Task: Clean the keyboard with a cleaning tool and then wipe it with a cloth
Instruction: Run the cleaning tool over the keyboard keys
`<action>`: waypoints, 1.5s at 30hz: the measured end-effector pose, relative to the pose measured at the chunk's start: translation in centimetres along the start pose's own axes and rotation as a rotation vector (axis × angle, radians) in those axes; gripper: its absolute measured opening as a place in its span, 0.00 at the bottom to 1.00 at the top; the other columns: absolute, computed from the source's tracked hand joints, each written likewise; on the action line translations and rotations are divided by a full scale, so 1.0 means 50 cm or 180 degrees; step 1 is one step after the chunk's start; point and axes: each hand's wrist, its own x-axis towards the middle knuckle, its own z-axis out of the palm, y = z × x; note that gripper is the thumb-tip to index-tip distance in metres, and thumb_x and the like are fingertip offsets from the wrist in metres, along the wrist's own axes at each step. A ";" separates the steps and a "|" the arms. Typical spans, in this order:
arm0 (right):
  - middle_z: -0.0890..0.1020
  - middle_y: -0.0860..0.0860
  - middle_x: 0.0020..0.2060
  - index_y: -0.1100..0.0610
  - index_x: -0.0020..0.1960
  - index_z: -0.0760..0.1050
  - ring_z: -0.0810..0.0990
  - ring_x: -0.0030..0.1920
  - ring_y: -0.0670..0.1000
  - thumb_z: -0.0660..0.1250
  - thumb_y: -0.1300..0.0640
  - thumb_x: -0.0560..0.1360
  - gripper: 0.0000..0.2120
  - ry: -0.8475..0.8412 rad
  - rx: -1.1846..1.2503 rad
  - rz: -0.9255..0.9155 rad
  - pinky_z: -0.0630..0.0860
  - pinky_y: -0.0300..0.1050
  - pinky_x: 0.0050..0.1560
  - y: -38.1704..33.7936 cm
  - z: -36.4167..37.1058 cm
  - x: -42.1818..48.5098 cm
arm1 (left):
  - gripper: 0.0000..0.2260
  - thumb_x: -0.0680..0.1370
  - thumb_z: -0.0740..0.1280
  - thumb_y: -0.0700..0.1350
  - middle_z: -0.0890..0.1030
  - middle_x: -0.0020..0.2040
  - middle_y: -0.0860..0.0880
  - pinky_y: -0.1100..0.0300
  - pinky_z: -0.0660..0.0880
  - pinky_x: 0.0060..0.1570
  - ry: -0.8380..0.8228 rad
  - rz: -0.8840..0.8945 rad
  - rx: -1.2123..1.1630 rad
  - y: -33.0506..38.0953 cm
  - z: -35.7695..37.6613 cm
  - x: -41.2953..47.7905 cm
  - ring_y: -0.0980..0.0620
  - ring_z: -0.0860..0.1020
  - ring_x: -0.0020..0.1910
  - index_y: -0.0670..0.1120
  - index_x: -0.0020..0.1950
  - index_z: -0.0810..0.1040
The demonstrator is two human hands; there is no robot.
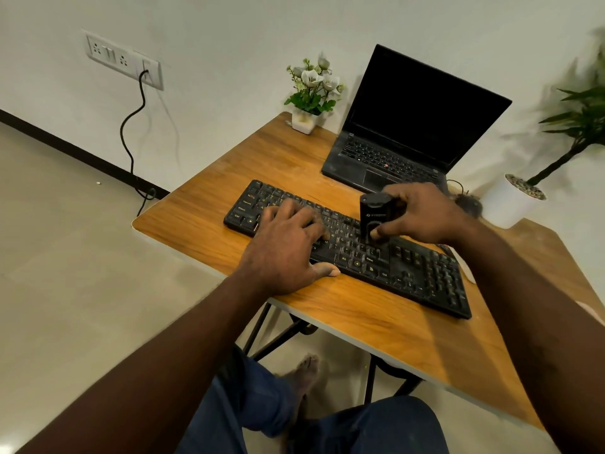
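Between right hand [422, 214] fingers [391, 228], the cleaning tool [376, 213] is clamped upright on the keyboard [425, 273]; left hand [284, 244] fingers [291, 208] lie apart, flat on it.

matt black plastic keyboard [347, 247], wood-grain table [376, 319]

Both my forearms [170, 352] are bare right to the edge of view, and so are my left hand [288, 247] and right hand [424, 216]. I wear dark blue jeans [252, 401], creased and loose. My one visible foot [302, 371] is bare.
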 end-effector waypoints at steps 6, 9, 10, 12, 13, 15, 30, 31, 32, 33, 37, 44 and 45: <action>0.83 0.46 0.46 0.47 0.52 0.78 0.82 0.49 0.48 0.82 0.54 0.67 0.18 0.0345 -0.0033 0.0070 0.78 0.47 0.48 0.015 -0.015 0.001 | 0.34 0.73 0.63 0.75 0.70 0.71 0.55 0.49 0.58 0.69 0.0047 0.0022 -0.0050 -0.002 0.000 0.000 0.51 0.60 0.70 0.57 0.71 0.75; 0.83 0.46 0.48 0.48 0.53 0.78 0.82 0.49 0.49 0.82 0.55 0.67 0.19 0.0687 -0.0108 0.0187 0.78 0.46 0.47 0.029 0.010 -0.001 | 0.34 0.73 0.63 0.75 0.70 0.71 0.55 0.49 0.59 0.69 0.0049 0.0020 -0.0029 -0.001 0.000 0.000 0.50 0.60 0.70 0.56 0.71 0.75; 0.83 0.46 0.46 0.48 0.52 0.78 0.82 0.48 0.47 0.82 0.55 0.67 0.18 0.0493 0.0001 0.0152 0.77 0.44 0.45 0.029 0.014 -0.006 | 0.34 0.73 0.63 0.76 0.70 0.71 0.55 0.49 0.59 0.69 0.0043 0.0023 -0.0020 0.000 0.000 0.000 0.50 0.60 0.70 0.56 0.72 0.75; 0.84 0.45 0.43 0.49 0.51 0.79 0.83 0.44 0.43 0.83 0.55 0.67 0.17 -0.0034 0.0251 0.0057 0.75 0.41 0.42 0.019 0.008 -0.015 | 0.34 0.73 0.63 0.75 0.70 0.72 0.55 0.49 0.59 0.69 0.0029 0.0020 -0.0012 -0.001 0.000 0.001 0.50 0.60 0.71 0.56 0.72 0.74; 0.85 0.45 0.43 0.49 0.50 0.79 0.83 0.43 0.42 0.83 0.55 0.67 0.17 -0.0195 0.0322 -0.0003 0.75 0.41 0.43 0.016 0.002 -0.019 | 0.34 0.73 0.63 0.75 0.70 0.72 0.55 0.49 0.58 0.69 0.0022 0.0017 -0.0011 -0.001 0.000 0.001 0.50 0.60 0.71 0.56 0.72 0.74; 0.85 0.46 0.44 0.48 0.51 0.79 0.84 0.45 0.44 0.83 0.55 0.67 0.18 0.0041 0.0295 -0.0027 0.77 0.44 0.45 0.022 0.001 -0.021 | 0.34 0.73 0.63 0.75 0.69 0.72 0.54 0.48 0.58 0.70 0.0001 0.0007 -0.0018 -0.002 -0.001 0.001 0.50 0.60 0.72 0.56 0.72 0.74; 0.83 0.46 0.44 0.47 0.49 0.78 0.82 0.46 0.47 0.82 0.56 0.67 0.16 0.0307 0.0132 0.0284 0.75 0.42 0.42 0.007 0.012 -0.016 | 0.33 0.73 0.63 0.75 0.70 0.71 0.55 0.48 0.58 0.70 0.0050 0.0015 -0.0030 0.002 0.000 -0.002 0.50 0.60 0.71 0.57 0.71 0.75; 0.83 0.46 0.43 0.48 0.50 0.78 0.82 0.44 0.47 0.82 0.56 0.67 0.16 0.0198 0.0209 0.0255 0.75 0.41 0.40 0.005 0.003 -0.017 | 0.33 0.73 0.63 0.75 0.70 0.71 0.56 0.48 0.59 0.70 0.0066 0.0024 -0.0043 0.000 0.000 -0.002 0.50 0.61 0.71 0.56 0.70 0.75; 0.84 0.47 0.43 0.49 0.50 0.79 0.82 0.43 0.48 0.82 0.56 0.68 0.16 0.0250 0.0311 0.0262 0.75 0.41 0.39 0.004 -0.001 -0.015 | 0.33 0.73 0.63 0.75 0.71 0.71 0.56 0.49 0.59 0.70 0.0078 0.0034 -0.0043 -0.001 0.000 -0.002 0.50 0.61 0.70 0.56 0.70 0.75; 0.84 0.48 0.43 0.50 0.51 0.79 0.82 0.43 0.48 0.82 0.55 0.68 0.16 0.0419 0.0347 0.0295 0.77 0.43 0.40 0.005 0.000 -0.014 | 0.33 0.73 0.62 0.75 0.71 0.70 0.56 0.49 0.60 0.69 0.0083 0.0044 -0.0033 -0.002 0.001 -0.002 0.50 0.61 0.70 0.56 0.70 0.75; 0.83 0.45 0.46 0.48 0.52 0.78 0.82 0.48 0.47 0.82 0.53 0.67 0.18 0.0494 0.0038 0.0315 0.80 0.49 0.47 -0.004 0.019 -0.010 | 0.33 0.73 0.62 0.76 0.71 0.71 0.56 0.48 0.60 0.69 0.0098 0.0038 0.0008 -0.002 0.004 -0.002 0.50 0.61 0.71 0.56 0.70 0.75; 0.83 0.45 0.45 0.48 0.51 0.78 0.83 0.46 0.46 0.82 0.54 0.67 0.17 0.0257 0.0027 0.0115 0.79 0.45 0.45 -0.024 0.019 -0.035 | 0.33 0.73 0.62 0.76 0.71 0.70 0.56 0.47 0.61 0.70 0.0118 0.0035 0.0011 -0.003 0.009 -0.002 0.50 0.62 0.70 0.57 0.69 0.76; 0.84 0.46 0.45 0.48 0.51 0.78 0.84 0.46 0.46 0.82 0.54 0.67 0.17 0.0042 0.0084 0.0100 0.80 0.46 0.46 -0.025 0.015 -0.039 | 0.33 0.73 0.62 0.76 0.71 0.70 0.56 0.47 0.61 0.70 0.0119 0.0032 0.0016 -0.003 0.009 -0.001 0.50 0.62 0.71 0.57 0.70 0.75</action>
